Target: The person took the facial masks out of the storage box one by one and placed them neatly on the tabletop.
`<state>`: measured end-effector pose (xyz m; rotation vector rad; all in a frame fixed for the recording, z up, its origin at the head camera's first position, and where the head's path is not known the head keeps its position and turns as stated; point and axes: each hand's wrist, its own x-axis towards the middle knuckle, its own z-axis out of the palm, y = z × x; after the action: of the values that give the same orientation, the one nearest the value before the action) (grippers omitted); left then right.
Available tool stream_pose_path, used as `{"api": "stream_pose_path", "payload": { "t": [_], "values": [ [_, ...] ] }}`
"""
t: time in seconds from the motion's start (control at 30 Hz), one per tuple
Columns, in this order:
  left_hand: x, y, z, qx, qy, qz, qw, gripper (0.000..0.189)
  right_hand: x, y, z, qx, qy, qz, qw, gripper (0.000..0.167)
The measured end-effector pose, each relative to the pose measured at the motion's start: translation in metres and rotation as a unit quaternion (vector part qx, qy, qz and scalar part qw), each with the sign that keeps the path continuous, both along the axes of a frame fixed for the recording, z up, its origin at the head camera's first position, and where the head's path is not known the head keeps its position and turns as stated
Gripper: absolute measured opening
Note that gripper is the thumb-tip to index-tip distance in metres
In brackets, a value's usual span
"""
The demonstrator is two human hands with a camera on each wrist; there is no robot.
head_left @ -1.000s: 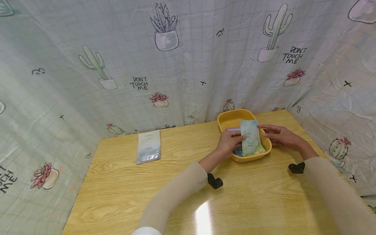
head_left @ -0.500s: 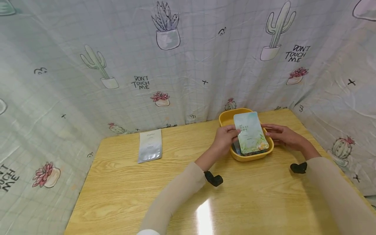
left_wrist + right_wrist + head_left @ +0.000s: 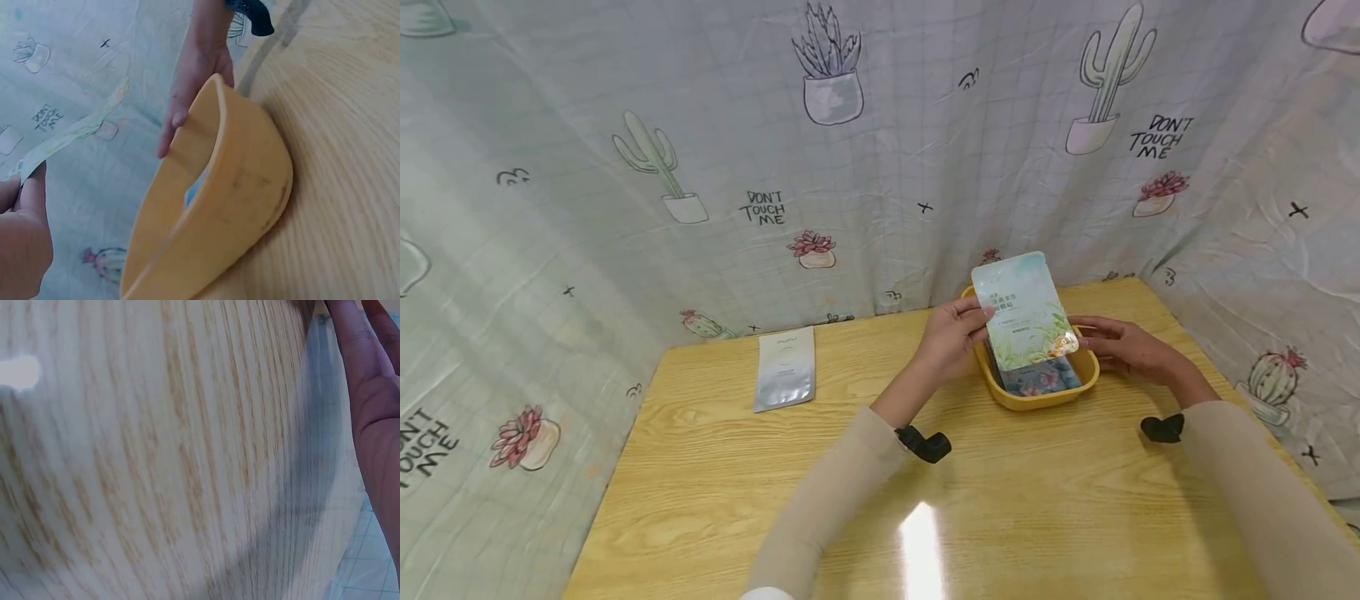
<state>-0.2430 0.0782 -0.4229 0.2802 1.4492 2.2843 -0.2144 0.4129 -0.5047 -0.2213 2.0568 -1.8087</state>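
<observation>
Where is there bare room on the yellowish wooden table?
The table is bare between the flat silver pouch and the left hand, left of the beige left sleeve, and between it and the beige right sleeve. The rounded yellow tub is crowded: the left hand holds a pale green pouch over it; the right hand is at its rim.

A long, plain beige sleeve (image 3: 838, 492) was noted on the left arm; a matching beige sleeve (image 3: 1255, 492) was worn on the right. Higher up the left arm, a rounded white section (image 3: 766, 593) was seen. At each wrist, a black, curved, hook-like piece was worn: left piece (image 3: 928, 446), right piece (image 3: 1162, 428). Material could not be determined.
</observation>
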Motion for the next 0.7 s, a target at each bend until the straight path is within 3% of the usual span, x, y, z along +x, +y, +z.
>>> {"api": "stream_pose_path", "payload": {
  "t": [0.3,0.7],
  "values": [
    [-0.011,-0.041,0.007,0.012,0.027,0.024,0.9993,0.031,-0.001,0.000,0.001,0.023,-0.006,-0.011,0.9997,0.057],
    [-0.026,-0.105,-0.005,0.023,0.027,0.087,0.9956,0.028,0.001,-0.001,-0.003,0.022,0.022,-0.013,0.9994,0.058]
  ]
}}
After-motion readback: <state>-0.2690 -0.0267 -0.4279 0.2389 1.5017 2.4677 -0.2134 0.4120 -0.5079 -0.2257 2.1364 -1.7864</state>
